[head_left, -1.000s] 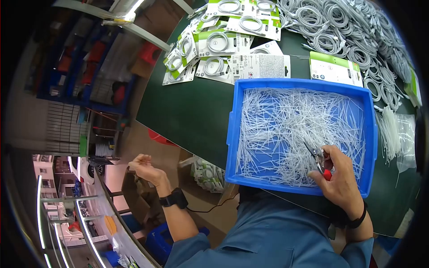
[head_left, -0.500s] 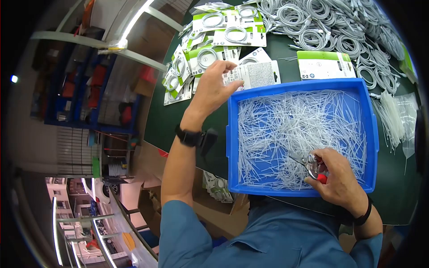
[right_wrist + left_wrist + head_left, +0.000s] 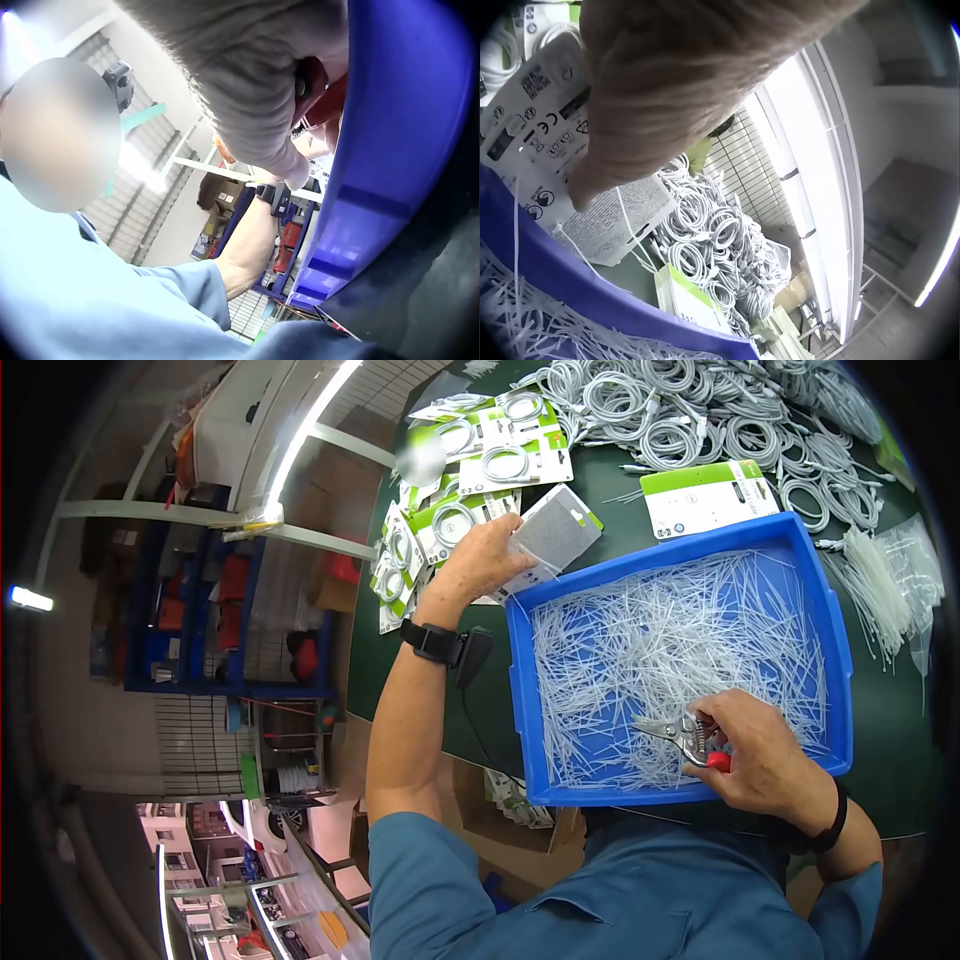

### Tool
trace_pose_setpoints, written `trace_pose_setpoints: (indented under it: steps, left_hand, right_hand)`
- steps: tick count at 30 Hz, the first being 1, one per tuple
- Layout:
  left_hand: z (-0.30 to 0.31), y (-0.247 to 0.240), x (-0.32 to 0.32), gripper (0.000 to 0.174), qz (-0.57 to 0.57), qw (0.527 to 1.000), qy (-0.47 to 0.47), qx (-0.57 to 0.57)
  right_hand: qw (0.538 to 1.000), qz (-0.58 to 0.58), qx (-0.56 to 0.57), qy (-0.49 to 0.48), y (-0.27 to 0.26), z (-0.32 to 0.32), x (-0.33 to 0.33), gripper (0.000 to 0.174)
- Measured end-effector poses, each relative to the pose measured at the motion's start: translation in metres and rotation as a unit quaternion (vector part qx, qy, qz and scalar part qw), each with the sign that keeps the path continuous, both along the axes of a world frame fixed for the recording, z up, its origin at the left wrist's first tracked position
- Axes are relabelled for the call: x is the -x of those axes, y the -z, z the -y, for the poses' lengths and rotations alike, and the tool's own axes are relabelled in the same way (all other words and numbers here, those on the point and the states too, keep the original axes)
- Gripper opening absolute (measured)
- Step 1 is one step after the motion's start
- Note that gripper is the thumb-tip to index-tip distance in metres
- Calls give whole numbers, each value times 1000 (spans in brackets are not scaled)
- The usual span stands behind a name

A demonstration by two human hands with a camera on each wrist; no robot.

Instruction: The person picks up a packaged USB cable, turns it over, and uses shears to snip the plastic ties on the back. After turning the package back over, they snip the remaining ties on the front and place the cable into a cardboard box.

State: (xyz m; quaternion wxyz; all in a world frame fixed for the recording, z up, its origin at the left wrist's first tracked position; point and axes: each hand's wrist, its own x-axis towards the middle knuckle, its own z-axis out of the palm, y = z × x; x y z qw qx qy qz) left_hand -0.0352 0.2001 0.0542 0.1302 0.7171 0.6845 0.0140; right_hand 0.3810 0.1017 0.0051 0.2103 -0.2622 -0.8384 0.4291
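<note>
The left hand (image 3: 485, 560) pinched a printed packaging card (image 3: 560, 530) by its near end, the thumb on the printed face and the fingers only a little apart; how far the other fingers wrapped behind it could not be told. The card, which stood tilted, reached forward and to the right from that hand, above the far left corner of a blue plastic tray (image 3: 640, 795). In the left wrist view, thin white strands (image 3: 626, 210) stood just beside the fingertip, in front of the card's small printed text.

The right hand (image 3: 760, 755) was curled round the red-handled pruning shears (image 3: 688, 732), holding them over the near right part of the tray, with the blades pointing left from the fingers. Beneath and ahead of that hand, a loose heap of thin white plastic strips (image 3: 670, 630) lay spread across the tray floor.

Just ahead of the left hand lay carded cable packs (image 3: 505, 463), overlapping on the dark green table (image 3: 605, 472). Ahead of the right hand, beyond the tray, were green-and-white cards (image 3: 708, 500) and a pile of coiled grey cables (image 3: 650, 400). To its right and farther forward lay a bundle of white cable ties (image 3: 870, 590) beside a clear plastic bag (image 3: 915, 575).
</note>
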Motion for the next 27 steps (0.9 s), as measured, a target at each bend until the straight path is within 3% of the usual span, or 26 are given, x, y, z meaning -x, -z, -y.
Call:
trace_pose_setpoints:
  steps: [1, 4, 8, 9, 12, 13, 16, 20, 27]
  left_hand:
    - [4, 0, 7, 43, 33, 999, 12, -24]
    - [15, -7, 16, 55, 224, 970, -93, 4]
    - [33, 11, 49, 59, 500, 851, -154, -31]
    - [44, 2, 42, 51, 562, 805, -187, -40]
    - [70, -16, 31, 43, 582, 767, -253, -101]
    - [76, -14, 35, 40, 619, 733, -256, -120]
    - [98, -25, 30, 39, 614, 729, -241, -182]
    - [139, -30, -45, 38, 629, 701, -255, -218]
    - [190, 2, -149, 40, 728, 616, -255, -160]
  right_hand:
    - [1000, -1, -8, -2, 1, 0, 0, 52]
    - [1000, -14, 2, -4, 4, 1, 1, 54]
    - [999, -32, 31, -8, 3, 2, 0, 64]
    - [999, -21, 34, -9, -1, 1, 0, 67]
    - [999, 2, 36, -4, -11, 1, -1, 75]
    - [1000, 1, 30, 2, -11, 1, -2, 77]
    - [999, 3, 35, 14, -20, 5, -2, 82]
    - [999, 24, 8, 19, -34, 12, 0, 86]
    - [992, 23, -118, 41, -26, 10, 3, 87]
